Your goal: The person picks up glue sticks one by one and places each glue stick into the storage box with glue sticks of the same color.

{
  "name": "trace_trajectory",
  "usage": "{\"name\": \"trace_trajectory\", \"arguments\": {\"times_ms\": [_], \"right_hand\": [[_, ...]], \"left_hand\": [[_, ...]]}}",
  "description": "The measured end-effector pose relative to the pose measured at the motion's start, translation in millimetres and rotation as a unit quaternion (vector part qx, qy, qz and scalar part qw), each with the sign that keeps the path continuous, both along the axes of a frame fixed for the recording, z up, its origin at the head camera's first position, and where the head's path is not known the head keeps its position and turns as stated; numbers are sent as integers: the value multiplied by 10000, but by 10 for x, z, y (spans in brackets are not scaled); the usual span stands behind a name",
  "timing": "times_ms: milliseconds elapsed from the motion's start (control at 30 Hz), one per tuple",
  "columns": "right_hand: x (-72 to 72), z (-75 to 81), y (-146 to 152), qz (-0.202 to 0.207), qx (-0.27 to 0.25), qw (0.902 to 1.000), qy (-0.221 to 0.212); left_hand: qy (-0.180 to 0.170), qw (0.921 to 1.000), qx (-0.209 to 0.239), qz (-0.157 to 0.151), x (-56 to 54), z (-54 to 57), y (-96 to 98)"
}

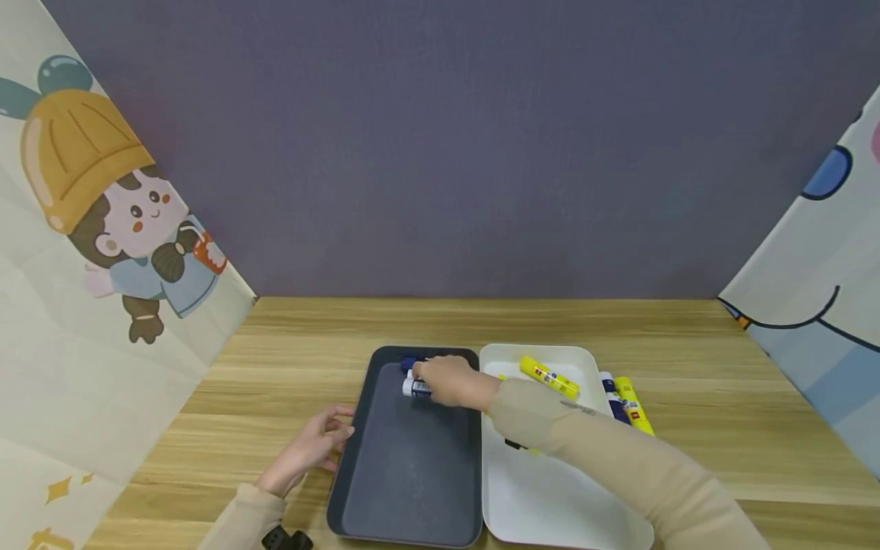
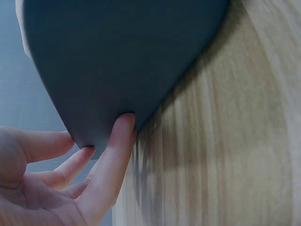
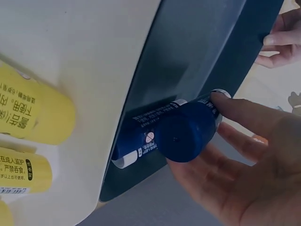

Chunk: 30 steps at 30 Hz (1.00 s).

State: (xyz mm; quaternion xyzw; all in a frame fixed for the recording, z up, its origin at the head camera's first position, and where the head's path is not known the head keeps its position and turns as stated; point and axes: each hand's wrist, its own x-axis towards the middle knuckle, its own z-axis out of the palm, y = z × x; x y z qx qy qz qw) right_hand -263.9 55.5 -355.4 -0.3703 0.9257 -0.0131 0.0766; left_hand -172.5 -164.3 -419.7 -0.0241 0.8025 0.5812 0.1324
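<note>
My right hand (image 1: 447, 380) reaches over the far end of the dark grey tray (image 1: 412, 473). Between thumb and fingers it holds a dark blue glue stick (image 3: 176, 139), its round blue end facing the right wrist camera. Another blue glue stick (image 3: 136, 143) with a white end lies in the tray, just behind the held one. At the tray's left side is my left hand (image 1: 319, 439), its extended fingertips touching the outer wall and rim. The white tray (image 1: 550, 496) holds yellow glue sticks (image 1: 548, 376), some partly hidden by my right forearm.
The two trays stand side by side on a wooden table (image 1: 309, 328). Right of the white tray lie a blue-and-white glue stick (image 1: 614, 397) and a yellow one (image 1: 634, 406). A grey panel (image 1: 440, 153) rises behind the table, with printed sheets on both sides.
</note>
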Motion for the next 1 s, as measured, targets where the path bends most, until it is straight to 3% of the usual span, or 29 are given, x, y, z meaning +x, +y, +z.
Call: {"name": "trace_trajectory", "arguments": {"times_ms": [1000], "right_hand": [[-37, -257, -118, 117, 318, 9994, -65]], "left_hand": [[-8, 10000, 28, -40, -34, -30, -1]]}}
